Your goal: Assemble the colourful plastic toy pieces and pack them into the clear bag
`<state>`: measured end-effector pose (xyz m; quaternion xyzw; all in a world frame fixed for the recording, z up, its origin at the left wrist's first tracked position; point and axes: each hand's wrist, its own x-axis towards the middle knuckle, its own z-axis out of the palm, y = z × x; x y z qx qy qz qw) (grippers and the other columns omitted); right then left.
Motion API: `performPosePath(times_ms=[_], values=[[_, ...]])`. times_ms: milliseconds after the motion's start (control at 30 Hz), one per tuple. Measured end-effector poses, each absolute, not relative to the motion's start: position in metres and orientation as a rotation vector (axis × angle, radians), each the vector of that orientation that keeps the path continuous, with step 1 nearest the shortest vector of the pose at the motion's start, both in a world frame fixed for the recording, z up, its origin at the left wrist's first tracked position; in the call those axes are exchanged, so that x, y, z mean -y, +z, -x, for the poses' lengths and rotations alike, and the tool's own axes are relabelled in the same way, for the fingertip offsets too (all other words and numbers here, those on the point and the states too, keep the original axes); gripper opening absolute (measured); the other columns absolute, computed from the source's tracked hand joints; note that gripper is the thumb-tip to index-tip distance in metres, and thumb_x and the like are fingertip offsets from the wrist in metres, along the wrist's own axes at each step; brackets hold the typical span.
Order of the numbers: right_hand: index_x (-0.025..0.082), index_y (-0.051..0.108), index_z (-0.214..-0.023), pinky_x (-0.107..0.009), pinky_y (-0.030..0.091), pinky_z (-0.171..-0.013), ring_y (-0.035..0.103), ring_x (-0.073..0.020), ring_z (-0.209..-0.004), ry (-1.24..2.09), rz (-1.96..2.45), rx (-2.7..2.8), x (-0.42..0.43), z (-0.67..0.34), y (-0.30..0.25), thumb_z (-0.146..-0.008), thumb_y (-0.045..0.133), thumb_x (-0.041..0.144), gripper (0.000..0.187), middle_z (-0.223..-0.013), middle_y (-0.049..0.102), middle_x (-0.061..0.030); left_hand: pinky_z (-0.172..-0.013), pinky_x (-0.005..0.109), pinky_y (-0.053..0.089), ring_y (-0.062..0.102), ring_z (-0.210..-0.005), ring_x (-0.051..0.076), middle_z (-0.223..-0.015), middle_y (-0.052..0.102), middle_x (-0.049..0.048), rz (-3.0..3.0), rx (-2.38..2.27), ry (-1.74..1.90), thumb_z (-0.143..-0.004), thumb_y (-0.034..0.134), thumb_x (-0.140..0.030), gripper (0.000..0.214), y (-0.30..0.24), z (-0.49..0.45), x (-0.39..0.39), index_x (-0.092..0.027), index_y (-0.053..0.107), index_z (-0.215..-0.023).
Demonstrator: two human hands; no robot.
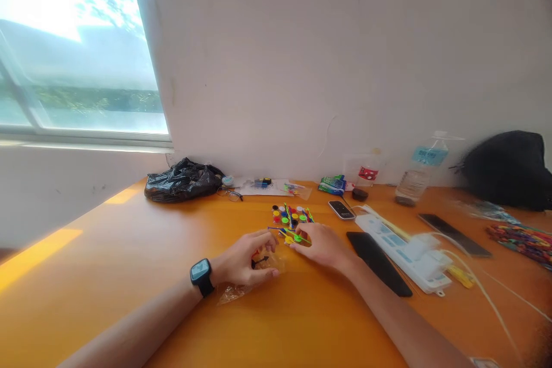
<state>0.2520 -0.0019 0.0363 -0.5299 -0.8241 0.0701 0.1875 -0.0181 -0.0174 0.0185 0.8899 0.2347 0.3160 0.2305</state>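
My left hand [244,260], with a dark smartwatch [202,276] on the wrist, lies curled on a clear plastic bag [236,292] on the orange table [129,253] and grips it; a small black piece shows between the fingers. My right hand [322,245] rests beside it, fingertips pinched on a small assembly of thin coloured sticks and yellow-green round pieces [291,236]. Just beyond both hands lies a cluster of small coloured round pieces and sticks [291,215].
Right of my hand lie a black phone [378,263], a white power strip [405,247] with cables, another phone [341,210] and a dark flat device [453,234]. Along the wall: a black plastic bag [183,179], glasses [230,194], papers, a water bottle [420,169], a black cap [509,168].
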Motion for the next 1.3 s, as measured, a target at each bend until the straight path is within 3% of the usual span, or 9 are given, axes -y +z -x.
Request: performPosePath(times_ms=[167, 333, 467, 567, 833, 1067, 1300], values=[[0.023, 0.074, -0.092, -0.026, 0.034, -0.062, 0.060, -0.0168, -0.070, 0.434, 1.423, 2.330, -0.001, -0.254, 0.036, -0.089, 0.066, 0.041, 0.020, -0.080, 0.071, -0.0020, -0.083, 0.032, 0.049, 0.061, -0.090, 0.020, -0.104, 0.067, 0.0066, -2.445, -0.655, 0.883, -0.084, 0.071, -0.042, 0.031, 0.019, 0.019, 0.017, -0.022, 0.057, -0.101], [0.019, 0.076, -0.090, -0.025, 0.033, -0.059, 0.054, -0.0146, -0.067, 0.670, 1.330, 2.267, -0.006, -0.256, 0.036, -0.084, 0.071, 0.045, 0.028, -0.076, 0.069, -0.0014, -0.086, 0.032, 0.050, 0.063, -0.093, 0.021, -0.106, 0.067, 0.0071, -2.446, -0.634, 0.889, -0.085, 0.070, -0.043, 0.032, 0.019, 0.020, 0.016, -0.022, 0.058, -0.105], [0.015, 0.079, -0.093, -0.026, 0.034, -0.057, 0.052, -0.0139, -0.063, 0.834, 1.265, 2.161, -0.013, -0.260, 0.036, -0.080, 0.074, 0.051, 0.039, -0.074, 0.068, -0.0027, -0.085, 0.032, 0.050, 0.062, -0.094, 0.021, -0.106, 0.065, 0.0072, -2.441, -0.650, 0.911, -0.084, 0.070, -0.045, 0.031, 0.019, 0.020, 0.015, -0.022, 0.055, -0.097], [0.014, 0.079, -0.094, -0.026, 0.038, -0.059, 0.056, -0.0151, -0.066, 0.923, 1.209, 2.045, -0.019, -0.264, 0.036, -0.079, 0.075, 0.047, 0.036, -0.078, 0.071, -0.0044, -0.084, 0.033, 0.049, 0.060, -0.094, 0.022, -0.110, 0.064, 0.0078, -2.421, -0.673, 0.919, -0.084, 0.070, -0.046, 0.031, 0.020, 0.021, 0.016, -0.021, 0.051, -0.090], [0.015, 0.075, -0.080, -0.025, 0.037, -0.053, 0.050, -0.0114, -0.056, 1.098, 1.135, 1.571, -0.017, -0.266, 0.049, -0.072, 0.078, 0.041, 0.027, -0.065, 0.064, -0.0011, -0.086, 0.036, 0.047, 0.055, -0.091, 0.022, -0.100, 0.059, 0.0067, -2.342, -0.720, 0.926, -0.102, 0.033, -0.028, 0.019, 0.024, 0.023, 0.016, -0.021, 0.046, -0.090], [0.017, 0.079, -0.085, -0.025, 0.041, -0.055, 0.054, -0.0112, -0.058, 1.241, 0.969, 1.617, -0.010, -0.254, 0.042, -0.076, 0.082, 0.042, 0.027, -0.072, 0.067, -0.0024, -0.087, 0.036, 0.047, 0.054, -0.093, 0.022, -0.106, 0.058, 0.0081, -2.329, -0.707, 0.954, -0.100, 0.033, -0.025, 0.015, 0.027, 0.020, 0.019, -0.021, 0.044, -0.090], [0.017, 0.078, -0.086, -0.025, 0.041, -0.055, 0.054, -0.0110, -0.059, 1.149, 0.962, 1.575, -0.013, -0.246, 0.032, -0.077, 0.082, 0.042, 0.026, -0.072, 0.067, -0.0018, -0.090, 0.037, 0.047, 0.054, -0.098, 0.022, -0.117, 0.056, 0.0096, -2.357, -0.644, 0.951, -0.104, 0.034, -0.029, 0.020, 0.030, 0.018, 0.025, -0.021, 0.044, -0.088]])
